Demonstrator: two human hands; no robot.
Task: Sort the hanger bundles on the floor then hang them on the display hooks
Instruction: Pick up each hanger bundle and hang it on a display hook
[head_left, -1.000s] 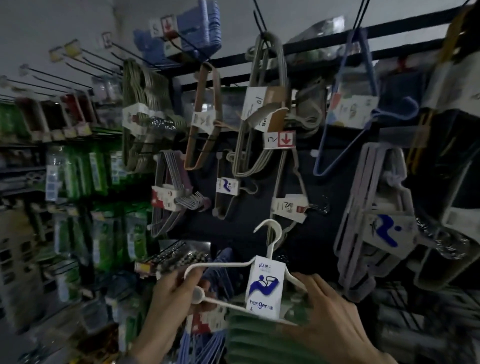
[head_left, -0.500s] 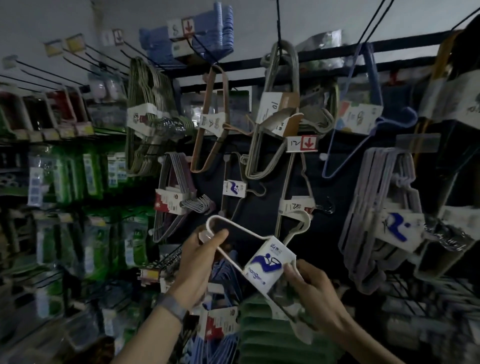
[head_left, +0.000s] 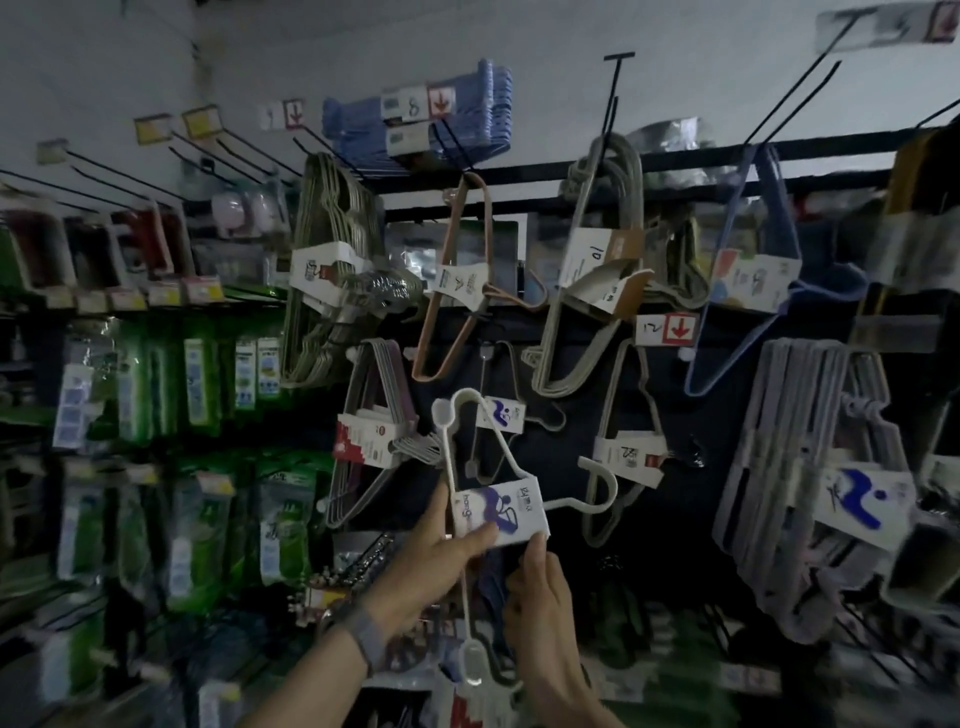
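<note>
Both hands are up in front of the display, sharing one load: the left hand grips the white hanger bundle at its label card, thumb pressed on the card's face, while the right hand pinches the card's lower edge from beneath. The bundle is held just before the dark display wall, turned on its side, its hook pointing right and resting on no peg. That wall is already well stocked, so much of the hanging looks done. The pale grey bundle at the right is the bulkiest, and a beige bundle hangs top centre. There are also a thin wire-like bundle at the left, a purple-grey bundle below it, a blue hanger, a copper hanger and a blue stack lying on top. Green packets fill the shelves to the left, too blurred to read. What I judge is left is to right the held bundle and slide it onto a peg. A small hanger with a blue-logo tag hangs just behind it, and the logo seems to match, so that peg looks the likely home. The floor is out of view, so I cannot tell how many bundles wait there. Several long hooks at the upper left look bare, and a price tag with a red arrow sits at the tip of another.
</note>
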